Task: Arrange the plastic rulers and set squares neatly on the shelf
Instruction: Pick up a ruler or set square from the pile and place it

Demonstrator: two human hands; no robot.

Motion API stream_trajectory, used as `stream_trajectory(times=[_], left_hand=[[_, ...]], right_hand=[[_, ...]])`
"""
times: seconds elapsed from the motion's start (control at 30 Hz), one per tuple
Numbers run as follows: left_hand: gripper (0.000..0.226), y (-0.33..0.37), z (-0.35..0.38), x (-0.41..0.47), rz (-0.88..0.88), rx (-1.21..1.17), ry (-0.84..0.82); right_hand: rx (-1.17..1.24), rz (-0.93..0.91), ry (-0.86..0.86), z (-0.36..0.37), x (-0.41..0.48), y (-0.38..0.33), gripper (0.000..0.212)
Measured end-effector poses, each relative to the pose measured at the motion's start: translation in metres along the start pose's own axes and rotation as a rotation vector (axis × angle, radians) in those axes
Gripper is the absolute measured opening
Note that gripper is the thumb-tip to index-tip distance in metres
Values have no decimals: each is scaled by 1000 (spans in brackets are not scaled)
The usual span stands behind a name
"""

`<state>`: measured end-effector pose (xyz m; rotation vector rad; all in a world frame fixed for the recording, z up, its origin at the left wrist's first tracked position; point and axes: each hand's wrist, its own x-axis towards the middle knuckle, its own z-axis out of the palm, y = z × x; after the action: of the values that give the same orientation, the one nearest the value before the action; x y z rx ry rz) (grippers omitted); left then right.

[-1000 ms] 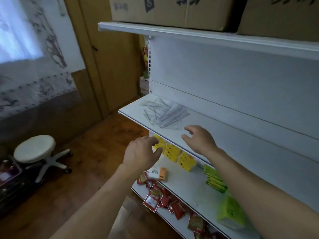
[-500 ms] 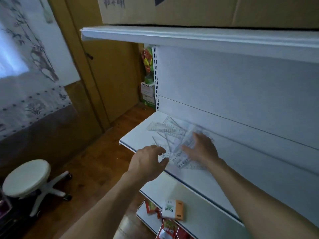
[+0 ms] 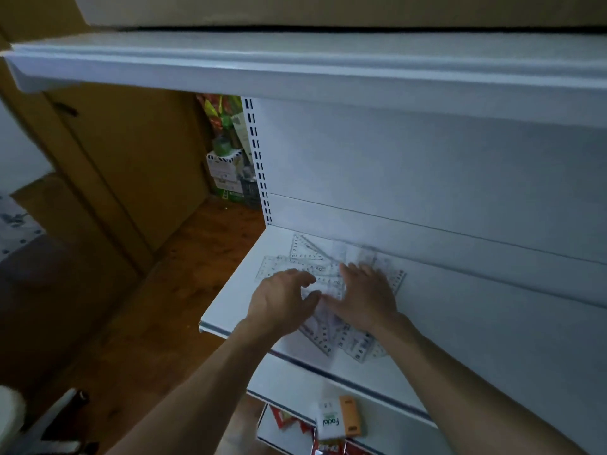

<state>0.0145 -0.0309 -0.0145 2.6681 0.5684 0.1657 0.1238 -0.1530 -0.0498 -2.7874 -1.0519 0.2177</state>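
Shelf [image 3: 226, 310], left end | left hand [image 3: 282, 303]: fingers are being curled over the pile, a pinch cannot be told | rulers and set squares [image 3: 308, 257], overlapping, are being partly covered | right hand [image 3: 364, 297]: fingers are being pressed flat, slightly spread, onto them.

Dim room, reddish wooden floor [image 3: 184, 290], brown wooden door [image 3: 131, 152] at left, white stool [image 3: 10, 412], boxes [image 3: 226, 172] in corner

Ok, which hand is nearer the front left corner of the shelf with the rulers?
Left. The left hand is at the left of the rulers, closest to that corner; the right hand lies on the pile further right.
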Motion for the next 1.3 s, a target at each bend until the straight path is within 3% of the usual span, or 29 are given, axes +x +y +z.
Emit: stream_trajectory(times=[0.4, 0.6, 0.73, 0.93, 1.17, 1.3], left_hand=[[37, -44, -9, 30, 174, -79, -41], [36, -58, -16, 30, 199, -131, -73], [36, -64, -19, 30, 210, -146, -92], [35, -61, -24, 32, 240, -187, -111], [40, -49, -34, 34, 192, -434, -217], [46, -37, -43, 33, 84, -795, -264]], right_hand=[[253, 213, 91, -11, 8, -18, 64], [619, 355, 193, -23, 9, -16, 41], [624, 429, 274, -35, 6, -16, 9], [733, 495, 340, -51, -3, -15, 7], [1018, 431, 427, -68, -19, -21, 6], [1081, 335, 379, -73, -30, -35, 5]])
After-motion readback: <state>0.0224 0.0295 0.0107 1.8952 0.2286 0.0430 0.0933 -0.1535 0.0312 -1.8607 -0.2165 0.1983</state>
